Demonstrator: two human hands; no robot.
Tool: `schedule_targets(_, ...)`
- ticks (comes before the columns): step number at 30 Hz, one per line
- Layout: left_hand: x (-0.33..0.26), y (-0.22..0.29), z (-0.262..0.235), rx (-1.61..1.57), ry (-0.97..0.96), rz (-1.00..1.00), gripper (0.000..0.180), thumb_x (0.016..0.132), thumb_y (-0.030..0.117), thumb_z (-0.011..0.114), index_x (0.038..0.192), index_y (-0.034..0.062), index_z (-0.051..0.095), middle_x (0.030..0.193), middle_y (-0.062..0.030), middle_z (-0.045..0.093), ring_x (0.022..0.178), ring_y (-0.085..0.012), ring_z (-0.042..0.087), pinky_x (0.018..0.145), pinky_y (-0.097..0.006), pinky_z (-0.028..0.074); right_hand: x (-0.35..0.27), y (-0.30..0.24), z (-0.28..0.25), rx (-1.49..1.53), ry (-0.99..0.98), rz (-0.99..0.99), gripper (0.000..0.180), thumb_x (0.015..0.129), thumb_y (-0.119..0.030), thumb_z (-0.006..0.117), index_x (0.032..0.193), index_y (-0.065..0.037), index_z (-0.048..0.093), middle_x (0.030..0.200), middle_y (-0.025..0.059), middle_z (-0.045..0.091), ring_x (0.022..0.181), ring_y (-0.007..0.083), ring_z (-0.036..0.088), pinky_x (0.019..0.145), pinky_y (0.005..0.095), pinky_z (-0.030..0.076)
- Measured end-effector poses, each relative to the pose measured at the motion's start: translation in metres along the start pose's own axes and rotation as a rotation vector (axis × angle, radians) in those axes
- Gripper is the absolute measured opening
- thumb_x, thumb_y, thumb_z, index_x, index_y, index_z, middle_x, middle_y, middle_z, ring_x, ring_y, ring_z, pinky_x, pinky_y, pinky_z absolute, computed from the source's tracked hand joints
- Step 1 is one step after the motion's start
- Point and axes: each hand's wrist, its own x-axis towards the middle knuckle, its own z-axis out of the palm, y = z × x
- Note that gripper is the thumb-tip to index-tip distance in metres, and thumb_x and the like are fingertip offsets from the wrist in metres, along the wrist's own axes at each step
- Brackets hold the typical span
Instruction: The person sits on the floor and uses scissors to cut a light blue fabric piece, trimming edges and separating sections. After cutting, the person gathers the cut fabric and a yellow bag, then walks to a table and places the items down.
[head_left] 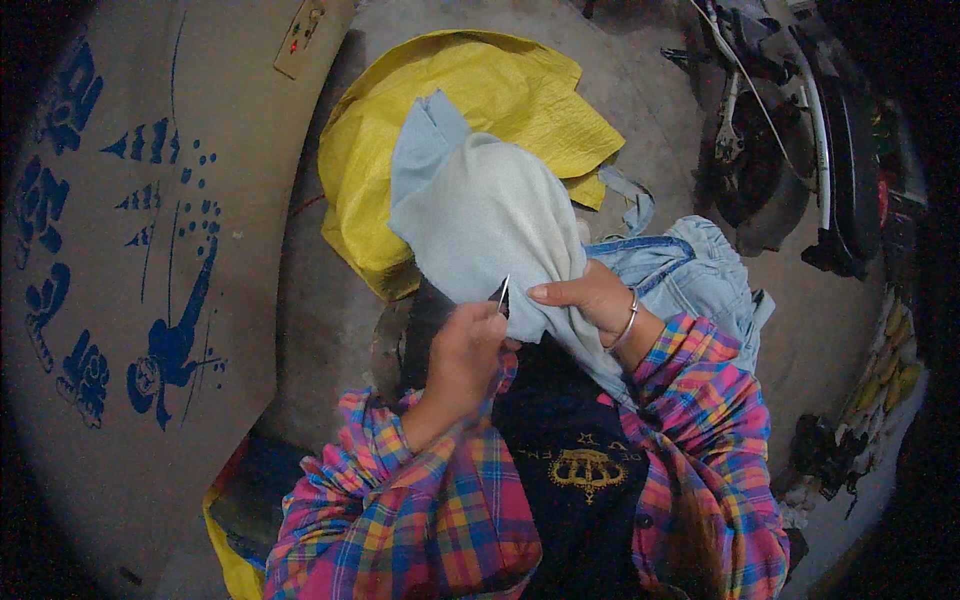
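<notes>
A piece of pale blue-grey cloth (490, 205) spreads in front of me, its far corner folded up. My right hand (598, 300) is closed on its near right side, the thumb lying on top. At the near edge of the cloth, my left hand (465, 348) is closed around a thin, shiny pointed metal blade (504, 290). The blade's tip points up and away from me, against the cloth beside a small dark gap. The tool's handle is hidden in my fingers, so its exact kind does not show.
A yellow woven sack (480, 80) lies on the floor beyond the cloth. Light blue denim (680, 270) is heaped on the right. On the left stands a large beige panel (230, 120) with blue drawings. Dark machine parts (770, 150) are at the far right.
</notes>
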Motion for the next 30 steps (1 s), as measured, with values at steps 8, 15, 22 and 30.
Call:
schedule_targets(8,0.0018,-0.0051,0.0007,-0.180,-0.025,-0.026,0.023,0.085,0.019,0.044,0.095,-0.0014,0.049,0.075,-0.0060,0.055,0.060,-0.0085,0.050,0.052,-0.021,0.040,-0.0003,0.0004,0.0004,0.014,-0.001,-0.019,0.048,0.062,-0.005,0.067,0.106,0.002,0.047,0.096,0.0102,0.056,0.085,0.0193,0.055,0.077,0.0288,0.042)
schedule_targets(15,0.0014,-0.0008,0.0014,-0.198,-0.021,-0.066,0.023,0.085,0.019,0.042,0.096,0.0001,0.049,0.071,-0.0049,0.055,0.053,-0.0055,0.044,0.047,-0.019,0.037,0.0001,0.0030,-0.0017,0.009,-0.006,-0.036,0.041,0.064,-0.005,0.066,0.101,0.000,0.052,0.094,0.0076,0.058,0.081,0.0169,0.056,0.074,0.0284,0.044)
schedule_targets(22,-0.0013,0.0003,0.0015,-0.316,-0.030,-0.032,0.023,0.085,0.019,0.044,0.095,-0.0003,0.050,0.067,-0.0036,0.054,0.051,-0.0050,0.043,0.045,-0.018,0.036,0.0003,0.0040,-0.0013,0.000,0.004,-0.060,0.041,0.064,-0.006,0.066,0.102,0.000,0.052,0.094,0.0077,0.058,0.081,0.0164,0.056,0.074,0.0280,0.044)
schedule_targets(30,0.0021,-0.0079,0.0001,-0.107,0.003,0.010,0.021,0.085,0.019,0.045,0.096,0.0010,0.050,0.064,-0.0013,0.052,0.048,-0.0034,0.039,0.042,-0.018,0.031,-0.0015,0.0012,0.0010,-0.011,-0.019,-0.068,0.042,0.064,-0.006,0.065,0.103,0.000,0.051,0.095,0.0078,0.057,0.083,0.0166,0.055,0.076,0.0284,0.043)
